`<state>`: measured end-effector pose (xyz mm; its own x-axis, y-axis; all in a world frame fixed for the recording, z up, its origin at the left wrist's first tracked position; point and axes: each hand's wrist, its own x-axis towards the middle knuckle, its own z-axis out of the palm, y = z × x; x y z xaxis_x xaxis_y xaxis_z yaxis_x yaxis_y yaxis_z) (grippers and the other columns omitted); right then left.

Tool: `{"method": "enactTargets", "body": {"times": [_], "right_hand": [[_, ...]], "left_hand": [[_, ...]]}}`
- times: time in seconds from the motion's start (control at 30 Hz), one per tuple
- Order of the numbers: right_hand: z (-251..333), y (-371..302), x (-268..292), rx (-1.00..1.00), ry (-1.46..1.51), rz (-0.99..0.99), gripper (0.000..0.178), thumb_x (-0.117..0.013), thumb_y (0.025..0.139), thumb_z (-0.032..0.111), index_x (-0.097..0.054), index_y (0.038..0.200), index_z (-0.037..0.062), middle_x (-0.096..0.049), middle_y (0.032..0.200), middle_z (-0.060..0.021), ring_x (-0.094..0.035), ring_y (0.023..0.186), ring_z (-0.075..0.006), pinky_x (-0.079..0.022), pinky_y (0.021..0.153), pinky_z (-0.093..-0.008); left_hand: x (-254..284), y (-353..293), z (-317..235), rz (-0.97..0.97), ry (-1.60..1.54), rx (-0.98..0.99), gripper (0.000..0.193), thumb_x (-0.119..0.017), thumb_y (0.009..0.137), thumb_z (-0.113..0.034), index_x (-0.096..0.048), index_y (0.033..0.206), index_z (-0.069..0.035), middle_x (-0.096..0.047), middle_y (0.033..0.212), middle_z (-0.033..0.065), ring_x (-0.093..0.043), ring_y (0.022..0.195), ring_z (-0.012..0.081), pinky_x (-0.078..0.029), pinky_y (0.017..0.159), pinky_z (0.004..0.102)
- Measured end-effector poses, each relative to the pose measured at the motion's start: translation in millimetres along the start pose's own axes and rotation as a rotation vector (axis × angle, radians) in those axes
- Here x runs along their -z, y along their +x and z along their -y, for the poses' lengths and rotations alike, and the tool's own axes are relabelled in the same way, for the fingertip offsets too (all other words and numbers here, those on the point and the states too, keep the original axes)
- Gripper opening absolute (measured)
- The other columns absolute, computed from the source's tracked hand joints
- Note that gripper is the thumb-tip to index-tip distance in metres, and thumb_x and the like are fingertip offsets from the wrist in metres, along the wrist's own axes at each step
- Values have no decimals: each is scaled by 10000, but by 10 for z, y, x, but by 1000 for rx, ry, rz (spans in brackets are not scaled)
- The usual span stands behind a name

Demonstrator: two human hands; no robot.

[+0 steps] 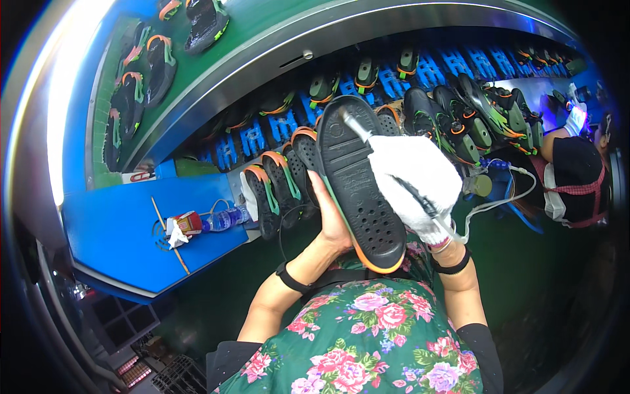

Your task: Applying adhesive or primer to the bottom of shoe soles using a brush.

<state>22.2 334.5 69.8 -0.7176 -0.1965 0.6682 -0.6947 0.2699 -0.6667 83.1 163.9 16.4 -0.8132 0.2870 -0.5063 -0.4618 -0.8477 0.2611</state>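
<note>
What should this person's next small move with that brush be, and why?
Perhaps stroke the brush along the black sole: the gloved right fingers hold the brush with its tip over the sole's far end, and the left hand supports the sole.

Green apron (341, 341) with pink flowers (391, 314), black sleeves (481, 351), black wristbands (293, 278), white glove (410, 159) on right hand (418, 178)

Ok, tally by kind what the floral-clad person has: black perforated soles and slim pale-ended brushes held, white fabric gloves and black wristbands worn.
Black perforated sole: 1
Slim pale-ended brush: 1
White fabric glove: 1
Black wristbands: 2
Total: 5
</note>
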Motion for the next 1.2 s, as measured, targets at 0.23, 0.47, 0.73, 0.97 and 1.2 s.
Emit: {"method": "enactTargets", "body": {"times": [0.23,0.47,0.73,0.97,1.2], "right_hand": [[213,-7,-135,-7,-68,137,277,-778,770,-9,-782,1041,48,-773,1064,-123,-742,944,-296,-575,810,-365],[206,-138,-74,-415,172,-115,231,-753,804,-104,-757,1013,-5,-757,1031,-186,-739,881,-261,-577,787,-361],[-120,7,-285,-104,68,127,242,-748,816,-84,-758,1044,-6,-758,1068,-180,-736,949,-284,-574,832,-372],[-622,-409,-732,-204,282,270,251,-747,825,-50,-757,1073,-10,-755,1099,-179,-733,984,-301,-570,851,-388],[-241,-584,-587,-165,375,265,268,-746,835,-16,-756,1102,-14,-751,1130,-179,-729,1018,-319,-567,871,-405]], "left_hand": [[165,56,117,-78,352,-117,1153,-221,844,-961,-356,1580,-83,-486,1534,144,-506,1377,316,-398,1172,490],[41,61,82,521,-90,-46,1117,-160,870,-936,-507,1467,-58,-645,1325,106,-653,1178,238,-547,1010,386],[-214,-88,-565,259,235,28,1265,-69,749,-1018,-552,1379,-34,-708,1095,189,-738,930,299,-608,868,456],[-269,-492,-921,113,395,-62,1310,-30,736,-1023,-545,1393,-13,-699,1119,206,-724,955,317,-605,869,452],[115,-360,-330,373,-164,-237,1116,-154,847,-948,-456,1477,-79,-586,1337,143,-602,1166,307,-498,1016,468]]}}
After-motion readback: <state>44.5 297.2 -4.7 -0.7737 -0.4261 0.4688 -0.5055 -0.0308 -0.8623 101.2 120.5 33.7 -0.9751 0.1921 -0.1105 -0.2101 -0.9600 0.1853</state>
